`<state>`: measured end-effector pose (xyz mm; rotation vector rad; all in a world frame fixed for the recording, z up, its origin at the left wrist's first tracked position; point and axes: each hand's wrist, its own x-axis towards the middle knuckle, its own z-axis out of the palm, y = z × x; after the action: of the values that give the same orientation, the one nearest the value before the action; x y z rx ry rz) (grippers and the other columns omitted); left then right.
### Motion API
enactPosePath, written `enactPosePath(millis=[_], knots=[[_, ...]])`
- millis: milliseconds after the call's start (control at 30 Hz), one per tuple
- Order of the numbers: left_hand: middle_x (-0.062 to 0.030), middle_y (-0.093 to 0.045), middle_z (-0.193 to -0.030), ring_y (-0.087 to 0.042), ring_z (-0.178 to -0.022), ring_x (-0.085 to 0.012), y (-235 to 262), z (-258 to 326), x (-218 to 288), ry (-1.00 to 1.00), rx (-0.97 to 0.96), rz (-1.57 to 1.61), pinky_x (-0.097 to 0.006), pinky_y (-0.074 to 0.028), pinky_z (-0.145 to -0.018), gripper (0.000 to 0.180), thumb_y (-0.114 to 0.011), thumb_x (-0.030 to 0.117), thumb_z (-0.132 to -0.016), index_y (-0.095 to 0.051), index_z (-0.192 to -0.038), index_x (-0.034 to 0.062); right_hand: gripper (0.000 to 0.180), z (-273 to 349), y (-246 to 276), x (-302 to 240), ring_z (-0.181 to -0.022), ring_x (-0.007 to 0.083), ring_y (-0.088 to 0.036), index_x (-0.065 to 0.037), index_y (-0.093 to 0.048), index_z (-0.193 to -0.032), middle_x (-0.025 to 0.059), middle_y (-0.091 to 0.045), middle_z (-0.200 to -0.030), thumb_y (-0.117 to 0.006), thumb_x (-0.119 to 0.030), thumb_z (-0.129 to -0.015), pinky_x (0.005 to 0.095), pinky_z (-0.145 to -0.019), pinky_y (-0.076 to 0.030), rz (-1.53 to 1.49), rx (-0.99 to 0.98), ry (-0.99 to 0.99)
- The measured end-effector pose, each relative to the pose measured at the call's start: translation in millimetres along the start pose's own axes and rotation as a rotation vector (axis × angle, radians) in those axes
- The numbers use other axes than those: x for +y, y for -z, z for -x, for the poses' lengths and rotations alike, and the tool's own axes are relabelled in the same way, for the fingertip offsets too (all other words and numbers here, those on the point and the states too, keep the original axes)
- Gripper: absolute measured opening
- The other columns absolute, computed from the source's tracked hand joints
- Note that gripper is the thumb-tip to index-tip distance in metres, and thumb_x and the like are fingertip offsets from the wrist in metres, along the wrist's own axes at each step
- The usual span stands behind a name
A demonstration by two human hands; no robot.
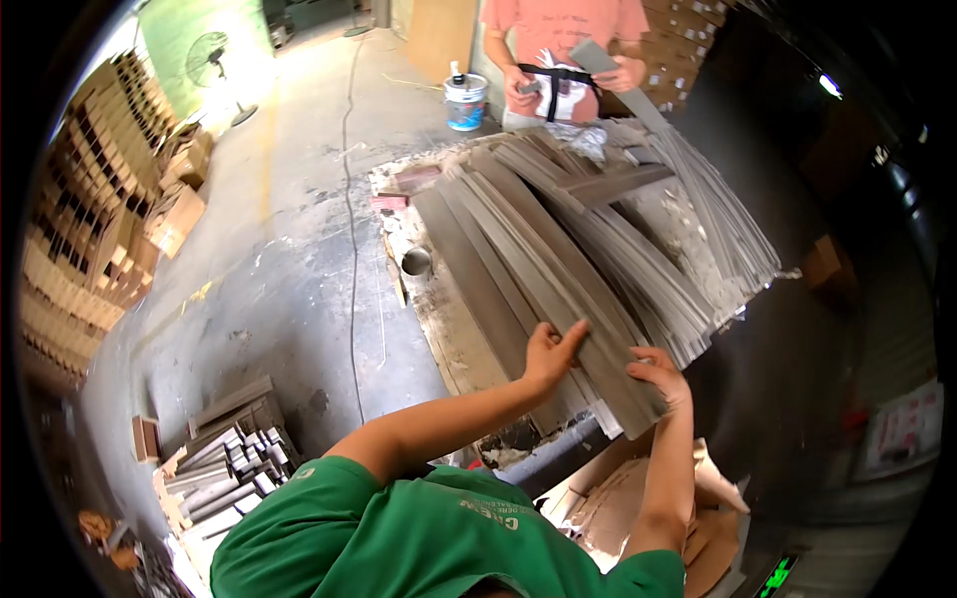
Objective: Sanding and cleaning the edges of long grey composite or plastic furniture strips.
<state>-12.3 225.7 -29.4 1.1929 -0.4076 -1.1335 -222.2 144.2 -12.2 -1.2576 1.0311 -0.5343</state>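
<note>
Both my hands are at the near end of a long, flat grey slat [610, 371], which looks like wood and lies on a fanned pile of similar slats [478, 239]. My left hand [551, 359] grips its left edge, thumb laid on top and fingers curled. On the opposite edge, close to the near end, my right hand [663, 379] holds it with bent fingers; some fingertips are hidden beneath. To the right, more narrow grey slats [643, 269] lie in a second heap on the worktable [444, 334].
Across the table, a person in a pink shirt [573, 25] holds a grey slat and a small block. A tin can [416, 262] stands at the table's left edge. A bucket [466, 103], stacked cartons [110, 219], a floor cable [348, 199] and a box of offcuts [224, 473] surround it.
</note>
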Motion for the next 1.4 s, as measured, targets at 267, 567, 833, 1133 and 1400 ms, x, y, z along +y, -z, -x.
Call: enactPosePath(millis=[267,567,833,1133,1400], knots=[[-0.0102,-0.059,-0.072,-0.061,-0.059,-0.0144,-15,-44,-26,0.082,-0.098,-0.075,-0.027,-0.052,-0.051,0.047,-0.072,0.034,-0.080,-0.046,-0.094,-0.0027,0.044,-36,45,-35,-0.087,0.0156,-0.061,0.006,-0.066,-0.102,0.0119,-0.066,-0.098,-0.079,-0.021,-0.069,0.0277,-0.080,-0.046,0.557,-0.060,-0.014],[-0.0127,-0.057,-0.068,-0.063,-0.055,-0.0200,-7,-74,-6,0.202,-0.290,-0.068,-0.031,-0.053,-0.043,0.038,-0.065,0.026,-0.086,-0.045,-0.093,-0.0063,0.022,-45,24,-6,-0.074,0.0354,-0.059,-0.008,-0.070,-0.075,0.0117,-0.066,-0.077,-0.065,-0.028,-0.081,0.0396,-0.070,-0.048,1.241,0.429,0.392],[-0.0092,-0.061,-0.065,-0.061,-0.052,-0.0167,115,-134,103,0.397,-0.746,-0.210,-0.027,-0.048,-0.044,0.039,-0.059,0.038,-0.089,-0.059,-0.086,-0.0009,0.012,-55,-155,-41,-0.074,0.0315,-0.061,-0.005,-0.066,-0.087,0.0136,-0.064,-0.080,-0.068,-0.014,-0.080,0.0374,-0.069,-0.050,1.108,0.814,0.581],[-0.0055,-0.065,-0.084,-0.060,-0.075,-0.0107,307,-155,300,0.345,-1.405,0.036,-0.025,-0.047,-0.068,0.023,-0.073,0.015,-0.080,-0.066,-0.094,-0.0015,0.041,-115,-434,-126,-0.052,0.0122,-0.052,0.002,-0.057,-0.103,0.0053,-0.057,-0.068,-0.050,-0.037,-0.094,0.0268,-0.050,-0.044,-0.467,0.514,-0.049],[-0.0126,-0.062,-0.086,-0.060,-0.077,-0.0267,361,-139,380,-0.295,-1.592,0.242,-0.034,-0.046,-0.068,0.048,-0.076,0.039,-0.074,-0.063,-0.094,-0.0017,0.043,-159,-549,-80,-0.090,0.0099,-0.054,-0.004,-0.037,-0.133,0.0043,-0.057,-0.100,-0.051,-0.012,-0.094,0.0245,-0.083,-0.044,-0.355,-0.477,-0.463]])
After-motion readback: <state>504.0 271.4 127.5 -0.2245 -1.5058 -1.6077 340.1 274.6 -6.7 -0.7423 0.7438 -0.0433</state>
